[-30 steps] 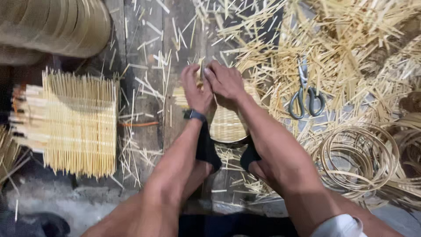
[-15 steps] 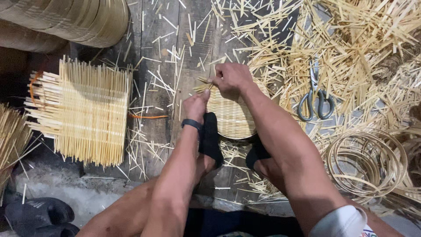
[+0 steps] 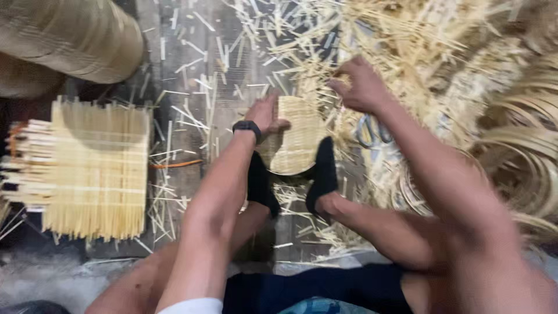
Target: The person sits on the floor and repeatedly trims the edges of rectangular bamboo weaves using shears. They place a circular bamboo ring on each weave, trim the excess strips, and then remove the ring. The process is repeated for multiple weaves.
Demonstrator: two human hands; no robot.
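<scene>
Left hand (image 3: 264,116) pressed flat on small woven mat (image 3: 296,136), pinned between feet. Right hand (image 3: 363,87) pinching loose sticks (image 3: 407,52). Could slip; sharp scissors (image 3: 372,131) close by.

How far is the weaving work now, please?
Done: a stack of square mats lies at the left. In hand: the left hand rests on a small woven piece pinned between the feet, while the right hand reaches into the loose strips. Left: that piece looks smaller than the stacked mats.
</scene>
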